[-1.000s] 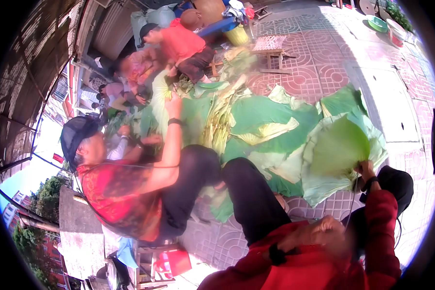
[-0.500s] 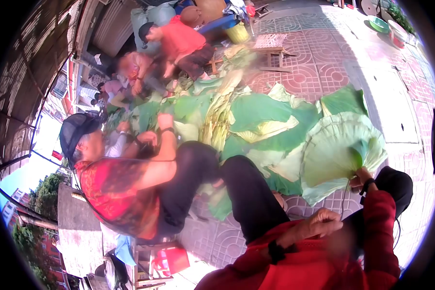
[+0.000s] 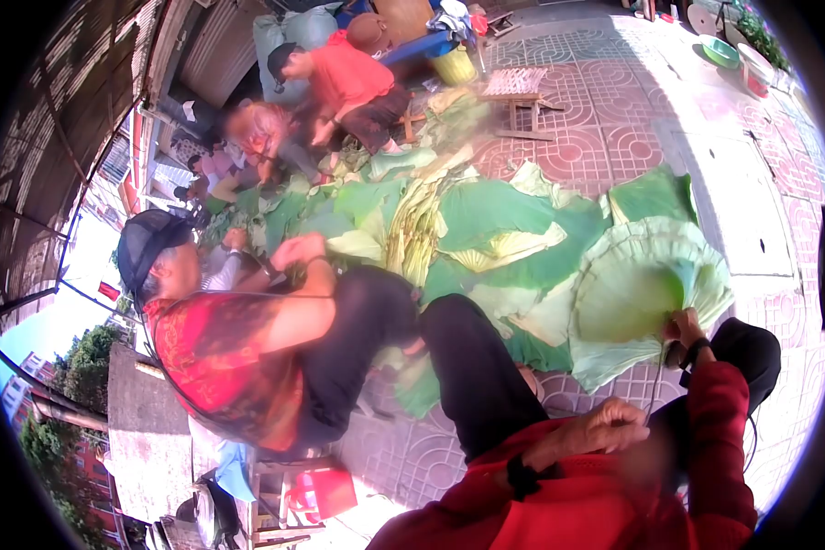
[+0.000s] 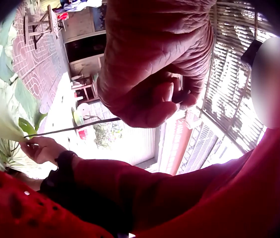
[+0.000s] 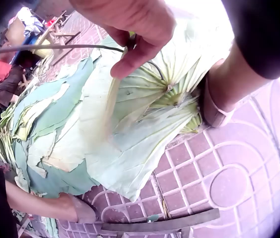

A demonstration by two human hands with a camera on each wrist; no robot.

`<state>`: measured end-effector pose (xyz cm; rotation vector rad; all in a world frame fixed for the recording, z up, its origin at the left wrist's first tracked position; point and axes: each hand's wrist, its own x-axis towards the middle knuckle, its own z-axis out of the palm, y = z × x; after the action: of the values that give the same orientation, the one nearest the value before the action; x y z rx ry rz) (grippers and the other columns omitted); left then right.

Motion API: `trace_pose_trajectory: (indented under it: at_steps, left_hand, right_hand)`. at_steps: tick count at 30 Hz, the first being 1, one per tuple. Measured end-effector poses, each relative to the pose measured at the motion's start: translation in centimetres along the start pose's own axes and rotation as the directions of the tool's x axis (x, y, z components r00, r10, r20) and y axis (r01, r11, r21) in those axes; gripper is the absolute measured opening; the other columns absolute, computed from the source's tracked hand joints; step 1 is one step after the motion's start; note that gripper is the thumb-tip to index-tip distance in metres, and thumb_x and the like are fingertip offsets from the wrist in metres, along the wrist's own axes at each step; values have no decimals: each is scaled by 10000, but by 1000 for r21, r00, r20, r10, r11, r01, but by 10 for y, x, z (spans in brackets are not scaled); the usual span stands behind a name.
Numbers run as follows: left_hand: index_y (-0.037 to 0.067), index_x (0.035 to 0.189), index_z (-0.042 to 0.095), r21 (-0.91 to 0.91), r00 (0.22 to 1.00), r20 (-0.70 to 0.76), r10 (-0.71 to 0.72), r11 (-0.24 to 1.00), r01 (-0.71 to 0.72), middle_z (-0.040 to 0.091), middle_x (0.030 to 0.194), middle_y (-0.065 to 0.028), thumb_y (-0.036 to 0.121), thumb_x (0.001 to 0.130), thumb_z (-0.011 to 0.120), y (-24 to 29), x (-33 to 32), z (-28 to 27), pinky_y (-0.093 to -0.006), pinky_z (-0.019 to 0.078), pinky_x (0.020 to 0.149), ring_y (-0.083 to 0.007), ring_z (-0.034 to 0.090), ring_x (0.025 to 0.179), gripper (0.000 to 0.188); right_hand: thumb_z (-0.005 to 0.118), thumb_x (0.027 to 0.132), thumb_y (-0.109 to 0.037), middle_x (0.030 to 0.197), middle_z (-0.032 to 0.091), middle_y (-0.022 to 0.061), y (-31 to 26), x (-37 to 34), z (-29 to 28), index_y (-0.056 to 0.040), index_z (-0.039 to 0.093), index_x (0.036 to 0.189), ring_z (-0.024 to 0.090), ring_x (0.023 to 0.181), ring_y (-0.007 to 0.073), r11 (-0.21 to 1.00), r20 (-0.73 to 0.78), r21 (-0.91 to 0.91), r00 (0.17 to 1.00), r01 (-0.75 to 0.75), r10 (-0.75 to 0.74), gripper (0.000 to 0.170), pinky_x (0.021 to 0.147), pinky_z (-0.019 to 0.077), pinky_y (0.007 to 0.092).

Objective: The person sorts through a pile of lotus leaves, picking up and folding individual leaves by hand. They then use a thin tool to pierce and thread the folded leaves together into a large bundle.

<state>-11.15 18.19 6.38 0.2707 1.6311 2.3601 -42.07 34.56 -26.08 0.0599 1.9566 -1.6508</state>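
Vs 1 s ago, held leaf (image 3: 640,307) has tipped lower, now against pale leaves just past R hand (image 3: 686,334), which pinches it. L hand (image 3: 605,427), fingers curled, grips dark cord (image 4: 73,129) running btwn hands. Leaf pile (image 3: 495,213) on tiled floor (image 3: 568,151) beyond both; seated person (image 3: 234,344) left of L hand.

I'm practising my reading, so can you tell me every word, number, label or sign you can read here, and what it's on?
None: I can't read any text in these pictures.
Leaves: veins and folds, no writing seen.
Paving: patterned lines, no letters seen.
Red container: its pale patch is too blurred to tell if anything is printed.
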Motion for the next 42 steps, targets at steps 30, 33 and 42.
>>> trace_pose_trajectory:
  at_steps: [30,33,42]
  left_hand:
    - [42,699,503,299,868,-496,-22,934,194,462,614,56,245,927,528,-24,-1,-40,-224,322,513,-36,387,570,306]
    - [16,755,552,472,793,-609,20,813,342,475,597,18,260,902,557,-17,-6,-52,-255,341,517,-67,399,570,284]
    - [-8,884,606,546,648,-760,58,599,586,566,628,-101,290,847,606,-3,-27,-62,-302,415,527,-141,542,562,300]
  right_hand:
    - [561,896,-384,925,647,77,-232,-170,133,-40,631,1028,587,968,173,987,889,-90,457,131,20,375,887,423,296]
    - [548,909,-357,871,630,63,-253,-196,137,-33,639,1002,556,970,154,986,942,-97,332,134,47,349,892,394,276]
    - [548,898,-331,645,471,-34,-237,-184,159,-47,613,859,446,610,68,944,982,-123,173,307,72,295,549,356,219]
